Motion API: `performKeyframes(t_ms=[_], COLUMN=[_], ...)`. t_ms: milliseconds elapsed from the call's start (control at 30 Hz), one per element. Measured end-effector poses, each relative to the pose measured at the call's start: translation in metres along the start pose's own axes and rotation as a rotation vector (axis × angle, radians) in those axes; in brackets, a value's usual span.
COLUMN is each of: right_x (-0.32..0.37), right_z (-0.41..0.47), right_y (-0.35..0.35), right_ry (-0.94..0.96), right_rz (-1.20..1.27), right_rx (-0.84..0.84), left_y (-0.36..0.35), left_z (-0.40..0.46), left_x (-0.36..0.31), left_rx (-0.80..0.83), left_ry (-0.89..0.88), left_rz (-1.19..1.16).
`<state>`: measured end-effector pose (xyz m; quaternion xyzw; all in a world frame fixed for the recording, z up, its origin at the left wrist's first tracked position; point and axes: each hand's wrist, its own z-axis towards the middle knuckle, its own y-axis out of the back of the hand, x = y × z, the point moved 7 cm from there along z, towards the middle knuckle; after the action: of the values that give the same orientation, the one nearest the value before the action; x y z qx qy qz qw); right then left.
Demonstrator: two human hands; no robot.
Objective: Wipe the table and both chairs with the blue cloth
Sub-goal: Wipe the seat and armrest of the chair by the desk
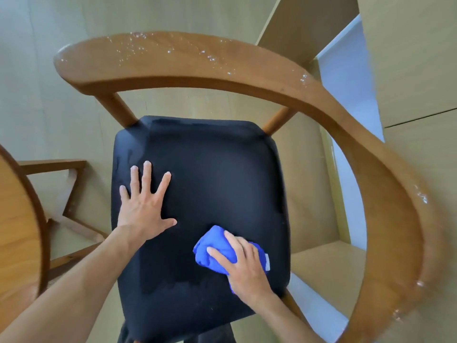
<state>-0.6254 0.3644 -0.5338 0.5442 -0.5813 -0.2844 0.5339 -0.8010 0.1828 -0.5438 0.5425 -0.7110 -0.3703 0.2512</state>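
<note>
Head view gives me the floor (61, 82) first, a pale wood-look surface filling everything behind the furniture. Next in size I see the chair (358, 144), its curved wooden backrest rail sweeping from upper left round to the lower right, with bright wet-looking specks along its top face. Inside that curve sits the chair's black seat cushion (210, 174), roughly square, with a darker patch near its front edge. At the left edge I can make out part of the round wooden table (17, 219), with its wooden base frame (66, 194) showing on the floor beside the seat. A white panel (346, 78) stands at upper right, past the backrest.

My left hand (142, 206) lies flat on the left half of the cushion, fingers straight and spread, palm down, gripping nothing. My right hand (243, 263) is on the cushion's front right part, fingers curled over the bunched blue cloth (212, 251) and pressing it onto the seat. The cloth shows mostly on the hand's left, and a small white tag sticks out on its right.
</note>
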Motion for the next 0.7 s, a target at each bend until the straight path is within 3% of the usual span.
performKeyframes(t_ms=[133,300,467,600,700], right_x=[-0.056,-0.153,-0.15,-0.072,-0.069], right_z=[0.034,0.079,0.041,-0.022,-0.027], right_y=[0.03,0.075,0.052,0.02,0.02], right_ry=[0.188,-0.4,-0.978,-1.105,-1.106], right_rz=[-0.091,0.041,0.315,0.27,0.28], right_rx=[0.019,-0.246,-0.459,-0.413,-0.383], left_y=[-0.009,-0.036,-0.035,-0.036,-0.033], left_z=[-0.018,-0.042,-0.038,-0.04,-0.039], left_x=[-0.008,-0.012,-0.015,-0.015,-0.016], left_rx=[-0.042,-0.002,0.016,0.03,0.03], left_ry=[0.013,0.008,0.021,0.029,0.014], left_rz=[-0.075,-0.021,-0.042,-0.03,-0.004])
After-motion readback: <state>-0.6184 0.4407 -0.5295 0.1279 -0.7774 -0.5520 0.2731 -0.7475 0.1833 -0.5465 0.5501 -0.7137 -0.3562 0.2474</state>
